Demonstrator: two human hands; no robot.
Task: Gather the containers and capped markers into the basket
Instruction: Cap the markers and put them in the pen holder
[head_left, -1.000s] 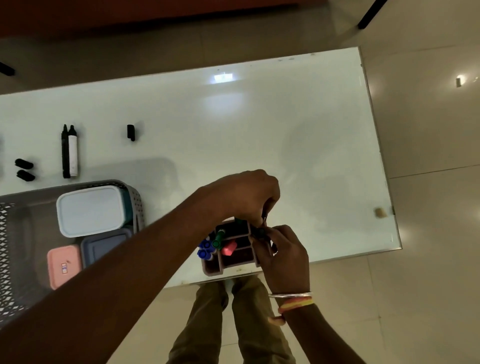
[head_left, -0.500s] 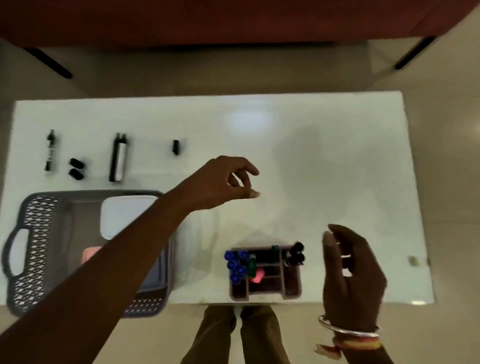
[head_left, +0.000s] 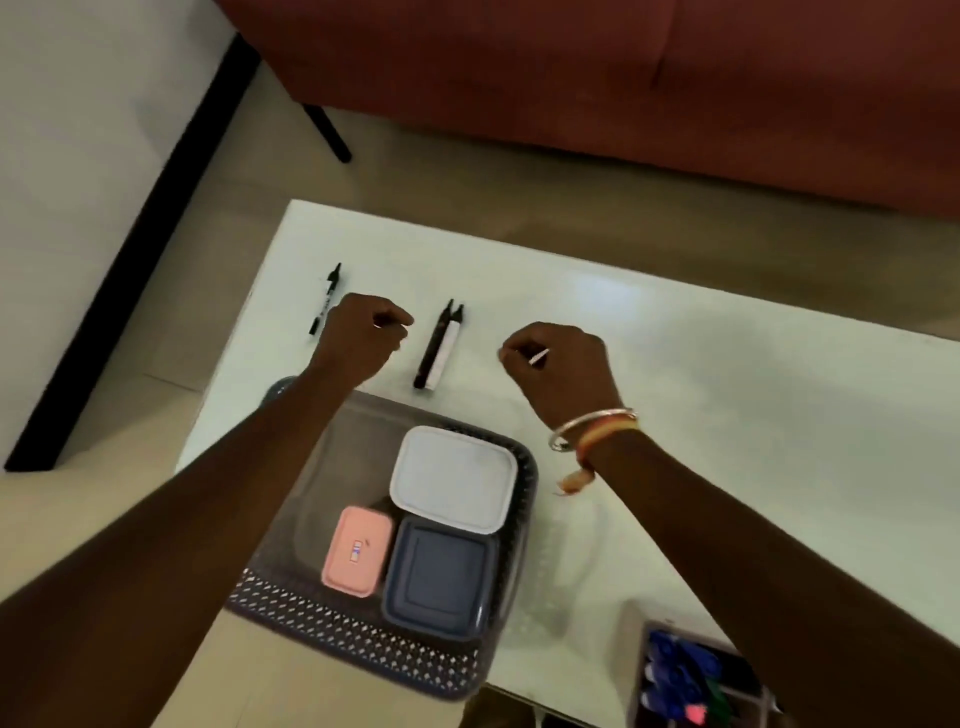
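Observation:
A dark lattice basket (head_left: 358, 656) sits at the table's near left edge. Inside it lie a white lidded container (head_left: 453, 478), a pink container (head_left: 357, 552) and a blue-grey container (head_left: 440, 572). Beyond the basket, a black marker (head_left: 430, 349) and a white marker (head_left: 449, 347) lie side by side, uncapped. A thin black pen-like marker (head_left: 325, 298) lies further left. My left hand (head_left: 358, 332) is curled shut on the table between the thin marker and the pair. My right hand (head_left: 558, 364) is curled shut just right of the pair. Anything under the fingers is hidden.
A divided organiser (head_left: 693, 675) with blue, green and pink capped markers stands at the near right, partly behind my right forearm. The white table (head_left: 727, 395) stretches right. A red-brown sofa (head_left: 623, 78) stands beyond the table, and the floor lies to the left.
Both hands left the organiser and moved to the far left of the table, closing where the loose black caps lay. The view swung left.

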